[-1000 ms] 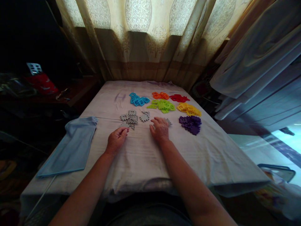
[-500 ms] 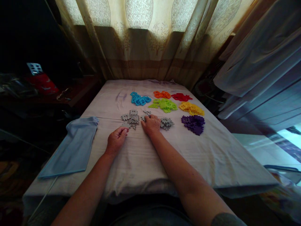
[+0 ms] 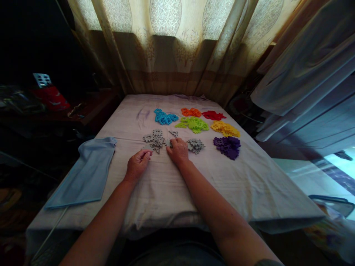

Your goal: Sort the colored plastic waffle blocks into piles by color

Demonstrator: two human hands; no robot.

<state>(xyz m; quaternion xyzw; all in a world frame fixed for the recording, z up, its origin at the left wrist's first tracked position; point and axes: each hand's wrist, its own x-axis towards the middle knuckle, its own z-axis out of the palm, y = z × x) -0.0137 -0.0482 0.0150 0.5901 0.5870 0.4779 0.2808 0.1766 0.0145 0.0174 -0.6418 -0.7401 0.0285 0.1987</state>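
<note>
My left hand (image 3: 138,163) is closed, thumb against curled fingers, at the near edge of a loose pile of grey interlocking plastic pieces (image 3: 157,139). A pale flat grey piece (image 3: 147,147) shows just beyond its fingertips; what the fingers pinch, if anything, is too small to make out. My right hand (image 3: 179,150) rests on the cloth with bent fingers around a grey interlocking piece (image 3: 168,143), partly hidden by them. Beyond its fingers lies another single grey piece (image 3: 173,133). A second grey heap (image 3: 195,145) sits just right of this hand.
Farther back lie heaps of blue (image 3: 165,117), lime green (image 3: 194,124), orange (image 3: 191,112), red (image 3: 214,115), yellow (image 3: 225,128) and purple (image 3: 227,147) pieces. A light blue cloth (image 3: 87,171) covers the table's left side. A curtain (image 3: 166,74) hangs behind the table.
My right hand has drawn back slightly toward me, showing more of the grey pieces beyond and beside it. My left hand stays in place.
</note>
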